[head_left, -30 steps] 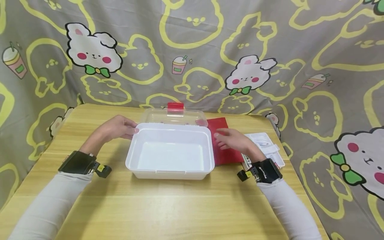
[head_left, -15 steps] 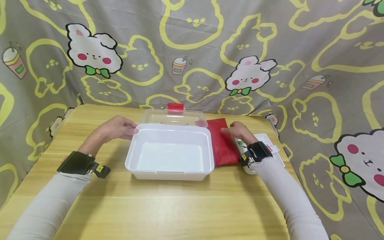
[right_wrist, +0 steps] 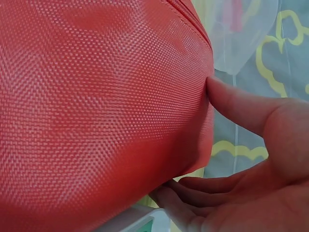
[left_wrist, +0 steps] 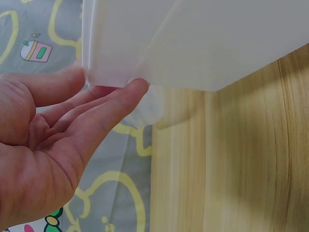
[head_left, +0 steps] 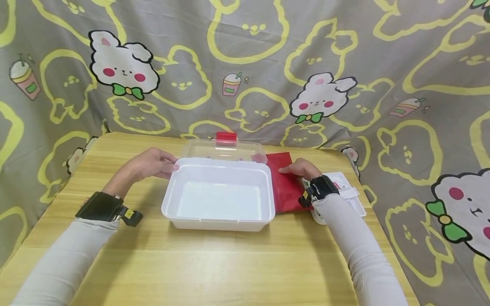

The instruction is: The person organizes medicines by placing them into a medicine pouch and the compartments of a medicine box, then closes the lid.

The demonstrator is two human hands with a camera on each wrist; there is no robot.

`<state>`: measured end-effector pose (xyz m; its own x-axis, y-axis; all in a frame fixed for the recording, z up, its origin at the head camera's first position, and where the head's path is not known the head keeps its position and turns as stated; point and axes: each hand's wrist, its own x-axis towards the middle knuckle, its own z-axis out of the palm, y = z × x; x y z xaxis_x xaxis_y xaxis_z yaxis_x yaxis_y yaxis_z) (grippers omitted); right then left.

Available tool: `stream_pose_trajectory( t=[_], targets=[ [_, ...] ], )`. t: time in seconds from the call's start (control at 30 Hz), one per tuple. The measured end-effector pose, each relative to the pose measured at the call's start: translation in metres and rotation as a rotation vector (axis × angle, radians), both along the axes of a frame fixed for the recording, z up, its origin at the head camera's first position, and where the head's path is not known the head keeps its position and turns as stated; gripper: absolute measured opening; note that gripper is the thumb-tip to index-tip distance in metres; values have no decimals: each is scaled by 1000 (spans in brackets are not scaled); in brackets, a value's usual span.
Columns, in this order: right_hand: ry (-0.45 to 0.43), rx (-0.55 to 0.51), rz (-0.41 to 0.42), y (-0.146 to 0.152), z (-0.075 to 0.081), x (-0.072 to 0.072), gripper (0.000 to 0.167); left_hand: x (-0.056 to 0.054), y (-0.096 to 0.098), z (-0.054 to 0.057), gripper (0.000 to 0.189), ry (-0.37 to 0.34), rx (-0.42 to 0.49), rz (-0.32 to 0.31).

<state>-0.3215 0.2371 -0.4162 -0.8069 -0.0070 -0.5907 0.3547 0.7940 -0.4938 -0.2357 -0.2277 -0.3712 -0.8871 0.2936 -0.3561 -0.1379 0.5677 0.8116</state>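
Note:
A white plastic box (head_left: 218, 225) with its clear lid (head_left: 199, 148) folded back stands on the table. At its far left corner my left hand (head_left: 157, 164) pinches the rim, thumb on the outer edge and fingertips under the lip in the left wrist view. To the right of the box lies a red woven fabric pouch (head_left: 286, 193), with a zipper (right_wrist: 189, 15) along one edge. My right hand (head_left: 304, 168) grips the pouch's right side. In the right wrist view the thumb (right_wrist: 241, 104) presses on its face, while the other fingers reach under its lower edge, their tips partly hidden.
A red latch (head_left: 226, 137) sits on the lid's far edge. Right of the pouch, partly under my right forearm, is a white tray (head_left: 357, 206) with small packaged items. A patterned curtain (head_left: 260, 51) hangs behind the wooden table (head_left: 214, 267).
My right hand has moved right from above the pouch to its right side and now grips it there. The left hand stays at the box's corner.

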Motion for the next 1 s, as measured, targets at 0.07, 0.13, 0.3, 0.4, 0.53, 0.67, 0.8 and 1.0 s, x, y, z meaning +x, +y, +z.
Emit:
stream_pose_trajectory(
  t=[0.07,0.13,0.3,0.4,0.53,0.67,0.8,1.0],
  targets=[
    [-12,-20,8,-1,0,0,69,0,-1,0,50,1,0,6],
    [-22,-31,8,-1,0,-1,68,0,-1,-1,50,2,2,10],
    [-37,-34,-10,0,-1,-1,69,-2,0,-3,49,-3,-3,8],
    [-56,-35,-24,2,-2,-1,72,-2,1,-2,50,1,-14,2],
    [-90,-41,-44,4,-4,-2,75,-2,2,-1,50,8,-26,-7],
    [-103,-44,-60,4,-4,-3,77,-2,3,-1,50,8,-25,-9],
    [-81,-48,-60,4,-3,-2,73,-2,3,1,51,9,-24,-14],
    [18,-77,-56,6,-2,-1,57,-3,3,1,50,8,-37,-10]
  ],
)
